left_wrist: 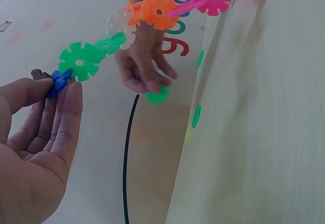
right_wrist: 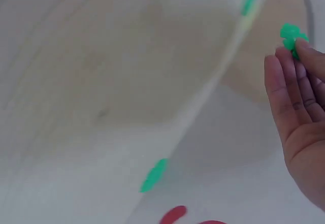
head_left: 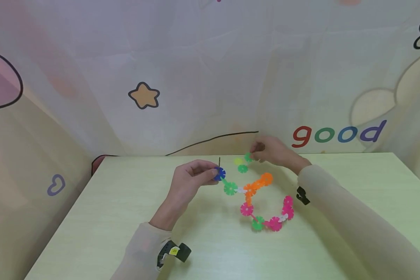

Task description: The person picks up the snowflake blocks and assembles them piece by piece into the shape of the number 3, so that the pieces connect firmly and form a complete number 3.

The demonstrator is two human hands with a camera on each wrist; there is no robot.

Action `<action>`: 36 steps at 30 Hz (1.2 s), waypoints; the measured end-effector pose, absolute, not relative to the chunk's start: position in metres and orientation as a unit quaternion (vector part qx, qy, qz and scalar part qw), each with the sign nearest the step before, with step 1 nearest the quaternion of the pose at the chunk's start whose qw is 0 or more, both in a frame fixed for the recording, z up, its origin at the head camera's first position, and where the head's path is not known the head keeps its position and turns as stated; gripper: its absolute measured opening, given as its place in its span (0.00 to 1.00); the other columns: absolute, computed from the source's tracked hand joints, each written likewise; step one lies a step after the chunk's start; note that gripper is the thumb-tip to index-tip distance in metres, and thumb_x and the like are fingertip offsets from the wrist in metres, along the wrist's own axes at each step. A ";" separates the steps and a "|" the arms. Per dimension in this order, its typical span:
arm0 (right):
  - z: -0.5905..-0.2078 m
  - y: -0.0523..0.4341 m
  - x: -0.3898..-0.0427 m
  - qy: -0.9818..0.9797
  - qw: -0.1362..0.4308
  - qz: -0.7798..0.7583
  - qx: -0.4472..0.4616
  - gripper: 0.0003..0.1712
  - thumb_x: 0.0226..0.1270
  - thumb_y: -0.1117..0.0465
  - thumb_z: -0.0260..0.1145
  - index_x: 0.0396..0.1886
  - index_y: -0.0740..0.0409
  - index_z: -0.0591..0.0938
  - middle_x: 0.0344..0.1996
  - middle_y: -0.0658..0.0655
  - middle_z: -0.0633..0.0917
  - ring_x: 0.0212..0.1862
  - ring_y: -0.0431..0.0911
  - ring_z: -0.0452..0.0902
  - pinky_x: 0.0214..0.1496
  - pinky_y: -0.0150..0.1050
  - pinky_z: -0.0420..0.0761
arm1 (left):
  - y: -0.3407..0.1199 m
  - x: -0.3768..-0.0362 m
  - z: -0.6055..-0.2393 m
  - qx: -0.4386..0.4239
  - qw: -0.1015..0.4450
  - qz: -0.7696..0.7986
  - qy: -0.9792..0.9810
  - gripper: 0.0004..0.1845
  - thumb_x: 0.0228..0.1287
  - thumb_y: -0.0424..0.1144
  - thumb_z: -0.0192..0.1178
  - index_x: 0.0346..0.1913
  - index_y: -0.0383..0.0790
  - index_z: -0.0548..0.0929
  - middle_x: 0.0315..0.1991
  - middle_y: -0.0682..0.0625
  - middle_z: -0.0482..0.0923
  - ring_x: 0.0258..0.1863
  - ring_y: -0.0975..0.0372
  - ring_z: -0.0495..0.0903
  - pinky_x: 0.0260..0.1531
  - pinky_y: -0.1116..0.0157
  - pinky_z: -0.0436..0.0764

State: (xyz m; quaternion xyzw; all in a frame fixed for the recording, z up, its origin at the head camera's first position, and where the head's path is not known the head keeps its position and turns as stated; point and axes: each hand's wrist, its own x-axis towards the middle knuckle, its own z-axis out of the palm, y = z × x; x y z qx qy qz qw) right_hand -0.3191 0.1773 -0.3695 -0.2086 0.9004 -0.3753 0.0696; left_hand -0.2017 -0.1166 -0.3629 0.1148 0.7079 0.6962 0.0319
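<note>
Right now your left hand [head_left: 190, 177] pinches the blue disc [head_left: 219, 174] ending a chain of snowflake discs [head_left: 257, 202], lifted partly off the pale green table [head_left: 126, 217]. Your right hand [head_left: 271, 151] pinches a loose green disc [head_left: 248, 157] at the table's far edge, near a second green disc [head_left: 242, 168] and a yellow disc [head_left: 238, 161]. The dangling chain could pull apart at a slotted joint if you tug or twist it. No containers appear; all pieces lie bare on the table.
</note>
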 end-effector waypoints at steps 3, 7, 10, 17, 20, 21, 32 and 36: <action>-0.349 0.176 -0.304 0.881 0.043 -0.425 -0.203 0.08 0.75 0.66 0.71 0.48 0.65 0.83 0.41 0.61 0.88 0.44 0.58 0.87 0.54 0.55 0.88 | -0.116 -0.202 -0.363 0.115 0.027 0.694 0.710 0.09 0.73 0.32 0.68 0.51 0.33 0.89 0.45 0.43 0.90 0.42 0.54 0.91 0.53 0.60 0.87; -0.327 0.170 -0.286 0.864 -0.009 -0.459 -0.206 0.11 0.75 0.62 0.72 0.51 0.63 0.83 0.42 0.60 0.90 0.43 0.53 0.89 0.57 0.50 0.88 | -0.116 -0.201 -0.363 0.115 0.019 0.695 0.710 0.08 0.73 0.31 0.68 0.51 0.32 0.89 0.45 0.42 0.90 0.41 0.54 0.91 0.53 0.61 0.87; -0.317 0.165 -0.274 0.845 -0.035 -0.488 -0.213 0.12 0.75 0.62 0.72 0.51 0.64 0.83 0.41 0.60 0.90 0.41 0.49 0.90 0.55 0.40 0.87 | -0.116 -0.201 -0.364 0.114 0.015 0.697 0.708 0.08 0.73 0.30 0.68 0.51 0.32 0.89 0.45 0.42 0.90 0.40 0.54 0.92 0.52 0.60 0.88; -0.308 0.150 -0.251 0.806 -0.067 -0.534 -0.248 0.10 0.74 0.66 0.73 0.50 0.65 0.85 0.40 0.61 0.90 0.39 0.46 0.90 0.51 0.35 0.88 | -0.115 -0.201 -0.364 0.113 0.006 0.700 0.705 0.08 0.73 0.30 0.68 0.50 0.31 0.89 0.44 0.42 0.90 0.39 0.54 0.92 0.51 0.60 0.88; -0.309 0.142 -0.242 0.794 -0.072 -0.548 -0.255 0.10 0.73 0.67 0.73 0.50 0.64 0.85 0.40 0.60 0.90 0.38 0.48 0.90 0.50 0.37 0.89 | -0.115 -0.201 -0.364 0.110 0.002 0.700 0.705 0.08 0.73 0.30 0.69 0.50 0.31 0.89 0.44 0.42 0.90 0.39 0.55 0.92 0.50 0.60 0.88; -0.310 0.140 -0.240 0.790 -0.074 -0.553 -0.255 0.10 0.73 0.67 0.73 0.49 0.64 0.85 0.40 0.59 0.90 0.38 0.48 0.90 0.50 0.38 0.89 | -0.114 -0.201 -0.364 0.109 0.002 0.701 0.705 0.07 0.73 0.30 0.68 0.49 0.31 0.89 0.44 0.42 0.90 0.39 0.55 0.92 0.50 0.60 0.88; -0.318 0.118 -0.226 0.757 -0.090 -0.601 -0.240 0.10 0.72 0.68 0.73 0.50 0.64 0.86 0.43 0.59 0.90 0.38 0.53 0.90 0.50 0.42 0.89 | -0.111 -0.201 -0.363 0.107 0.003 0.704 0.702 0.07 0.73 0.30 0.68 0.49 0.31 0.89 0.43 0.41 0.90 0.38 0.55 0.92 0.50 0.60 0.89; -0.320 0.113 -0.226 0.750 -0.106 -0.607 -0.241 0.10 0.72 0.68 0.73 0.50 0.64 0.87 0.42 0.58 0.89 0.39 0.54 0.90 0.49 0.42 0.89 | -0.111 -0.200 -0.362 0.111 0.001 0.704 0.702 0.07 0.72 0.30 0.69 0.49 0.31 0.89 0.43 0.41 0.90 0.38 0.56 0.92 0.49 0.59 0.89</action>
